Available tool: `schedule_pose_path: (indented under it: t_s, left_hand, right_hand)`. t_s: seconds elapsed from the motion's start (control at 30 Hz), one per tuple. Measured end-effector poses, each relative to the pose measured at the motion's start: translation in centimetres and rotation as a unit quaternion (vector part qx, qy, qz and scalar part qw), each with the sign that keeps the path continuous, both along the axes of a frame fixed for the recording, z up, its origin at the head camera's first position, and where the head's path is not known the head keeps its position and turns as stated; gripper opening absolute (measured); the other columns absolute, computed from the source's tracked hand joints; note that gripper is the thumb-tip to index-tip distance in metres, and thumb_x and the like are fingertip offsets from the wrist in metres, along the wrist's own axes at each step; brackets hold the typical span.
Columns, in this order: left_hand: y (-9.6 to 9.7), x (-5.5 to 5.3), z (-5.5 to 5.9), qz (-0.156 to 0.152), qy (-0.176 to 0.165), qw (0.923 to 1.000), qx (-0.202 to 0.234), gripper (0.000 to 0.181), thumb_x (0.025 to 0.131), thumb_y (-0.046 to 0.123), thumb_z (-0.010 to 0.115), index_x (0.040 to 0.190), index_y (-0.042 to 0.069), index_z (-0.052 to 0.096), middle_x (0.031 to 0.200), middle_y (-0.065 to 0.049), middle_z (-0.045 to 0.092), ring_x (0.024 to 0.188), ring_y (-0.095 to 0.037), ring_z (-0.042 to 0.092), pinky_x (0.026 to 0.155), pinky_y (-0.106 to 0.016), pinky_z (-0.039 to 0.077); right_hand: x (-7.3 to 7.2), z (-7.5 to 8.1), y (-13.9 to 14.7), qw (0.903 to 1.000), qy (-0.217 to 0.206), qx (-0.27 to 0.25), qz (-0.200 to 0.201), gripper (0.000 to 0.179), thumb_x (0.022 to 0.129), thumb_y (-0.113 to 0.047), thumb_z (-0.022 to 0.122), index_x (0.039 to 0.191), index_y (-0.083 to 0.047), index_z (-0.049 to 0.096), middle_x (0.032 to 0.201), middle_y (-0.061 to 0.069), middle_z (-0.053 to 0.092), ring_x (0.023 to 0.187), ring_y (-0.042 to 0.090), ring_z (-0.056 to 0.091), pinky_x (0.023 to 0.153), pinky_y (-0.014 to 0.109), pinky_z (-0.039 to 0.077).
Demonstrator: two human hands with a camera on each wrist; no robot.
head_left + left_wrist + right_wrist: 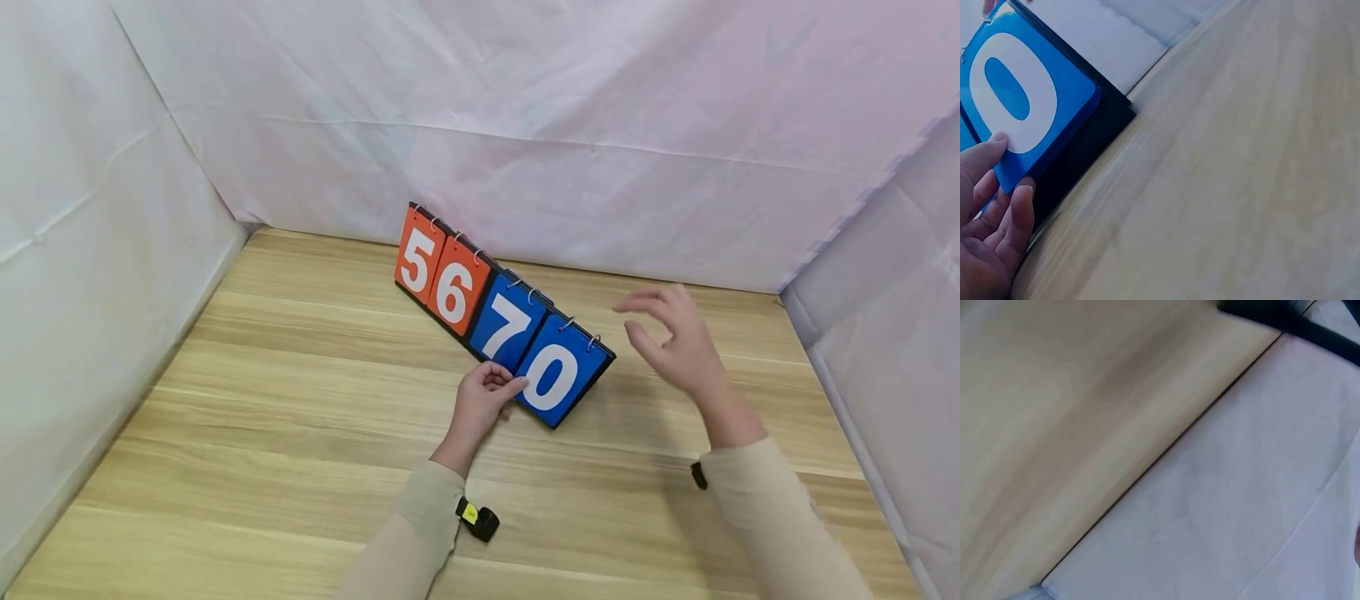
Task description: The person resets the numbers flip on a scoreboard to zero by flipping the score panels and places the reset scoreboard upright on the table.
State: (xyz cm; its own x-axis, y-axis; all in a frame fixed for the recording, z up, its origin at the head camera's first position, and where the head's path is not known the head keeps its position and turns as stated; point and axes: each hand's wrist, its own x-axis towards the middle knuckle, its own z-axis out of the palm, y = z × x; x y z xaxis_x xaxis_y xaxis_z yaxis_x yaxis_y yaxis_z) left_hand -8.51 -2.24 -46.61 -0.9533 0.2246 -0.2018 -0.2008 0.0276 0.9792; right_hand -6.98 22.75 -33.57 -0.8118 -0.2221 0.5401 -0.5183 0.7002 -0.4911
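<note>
On the counter [300,400] stands a flip scoreboard [482,307] showing 56 and 70. The left hand [483,398] pinches the 0 card [552,377] near its lower corner; the right hand [675,337] hovers nearby, empty, loosely spread. Card-turning seems the step, calling next for a lift over the rings [567,323].

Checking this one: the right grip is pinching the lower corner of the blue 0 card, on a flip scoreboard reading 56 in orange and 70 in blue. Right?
Wrong side: the left grip pinches the blue 0 card at its lower corner, as the head view shows; the right grip is off the flip scoreboard. Both readings stand.
</note>
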Motion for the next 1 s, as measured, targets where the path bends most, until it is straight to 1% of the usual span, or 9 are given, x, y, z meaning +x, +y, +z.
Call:
schedule_pose_path:
  t_s: [0.03,0.1,0.2,0.3,0.37,0.5,0.77,0.87,1.0]
  left_hand:
    - [0.0,0.0,0.0,0.004,0.002,1.0000,-0.006,0.033,0.076,0.031,0.077,0.087,0.005,0.058,0.079,-0.005,0.060,0.061,-0.015,0.057,0.048,-0.025,0.051]
    - [0.0,-0.1,-0.1,0.007,0.007,0.9998,-0.018,0.034,0.075,0.033,0.077,0.085,0.007,0.057,0.076,-0.003,0.058,0.057,-0.014,0.055,0.046,-0.025,0.050]
    - [0.0,0.0,-0.1,0.006,0.015,0.9993,-0.032,0.035,0.076,0.035,0.076,0.082,0.008,0.055,0.068,-0.001,0.053,0.048,-0.015,0.051,0.043,-0.023,0.047]
    - [0.0,0.1,0.0,0.000,0.022,0.9989,-0.041,0.035,0.077,0.035,0.074,0.078,0.008,0.052,0.059,-0.001,0.047,0.041,-0.016,0.048,0.041,-0.022,0.044]
    - [0.0,0.2,-0.1,-0.001,0.022,0.9989,-0.041,0.034,0.079,0.034,0.073,0.077,0.008,0.051,0.057,-0.001,0.045,0.040,-0.015,0.047,0.041,-0.021,0.042]
    - [-0.1,0.3,-0.1,0.001,0.016,0.9996,-0.025,0.032,0.083,0.032,0.069,0.076,0.007,0.051,0.060,-0.002,0.048,0.041,-0.014,0.047,0.040,-0.020,0.042]
    - [-0.1,0.7,0.5,-0.001,-0.006,0.9997,0.022,0.030,0.086,0.028,0.066,0.076,0.004,0.052,0.059,-0.012,0.053,0.041,-0.016,0.047,0.039,-0.022,0.045]
    - [-0.3,0.9,1.6,0.000,-0.009,0.9996,0.028,0.027,0.088,0.023,0.064,0.076,0.002,0.052,0.063,-0.022,0.054,0.042,-0.018,0.047,0.039,-0.025,0.045]
    - [-0.3,0.8,2.2,0.005,-0.010,0.9995,0.030,0.026,0.090,0.020,0.063,0.075,0.002,0.052,0.068,-0.029,0.054,0.044,-0.020,0.047,0.040,-0.026,0.046]
  right_hand:
    - [-0.8,0.3,0.4,0.9986,-0.053,0.003,-0.003,0.019,0.088,-0.012,0.057,0.103,-0.006,0.067,0.106,0.013,0.060,0.102,0.029,0.047,0.084,0.045,0.034]
    - [-2.5,0.5,1.1,0.9870,-0.160,0.015,0.000,0.021,0.092,-0.015,0.058,0.110,-0.009,0.065,0.110,0.009,0.060,0.104,0.025,0.048,0.086,0.046,0.037]
    - [-5.3,0.1,1.8,0.9507,-0.305,0.048,0.035,0.027,0.095,-0.021,0.054,0.119,-0.011,0.060,0.114,0.007,0.060,0.103,0.023,0.053,0.088,0.046,0.043]
    - [-7.7,-0.5,1.9,0.9135,-0.385,0.106,0.075,0.028,0.095,-0.020,0.053,0.121,-0.011,0.059,0.116,0.010,0.060,0.105,0.027,0.055,0.087,0.046,0.046]
    - [-8.9,-1.1,1.8,0.8995,-0.400,0.149,0.092,0.028,0.095,-0.016,0.055,0.121,-0.009,0.059,0.117,0.012,0.060,0.106,0.029,0.055,0.086,0.047,0.047]
    - [-10.8,-2.1,0.7,0.8866,-0.404,0.200,0.103,0.033,0.092,-0.013,0.059,0.124,-0.009,0.058,0.123,0.012,0.057,0.112,0.033,0.051,0.087,0.048,0.046]
    - [-12.6,-3.8,-2.4,0.8300,-0.520,0.145,0.141,0.066,0.085,0.002,0.057,0.144,-0.006,0.029,0.144,0.020,0.031,0.128,0.041,0.032,0.092,0.046,0.045]
    - [-12.9,-4.1,-3.0,0.8279,-0.516,0.149,0.161,0.067,0.084,0.002,0.057,0.144,-0.007,0.028,0.142,0.019,0.035,0.128,0.039,0.035,0.098,0.048,0.039]
    - [-13.1,-4.2,-3.2,0.8335,-0.494,0.170,0.181,0.052,0.087,-0.003,0.059,0.136,-0.008,0.043,0.131,0.015,0.050,0.120,0.035,0.046,0.098,0.048,0.040]
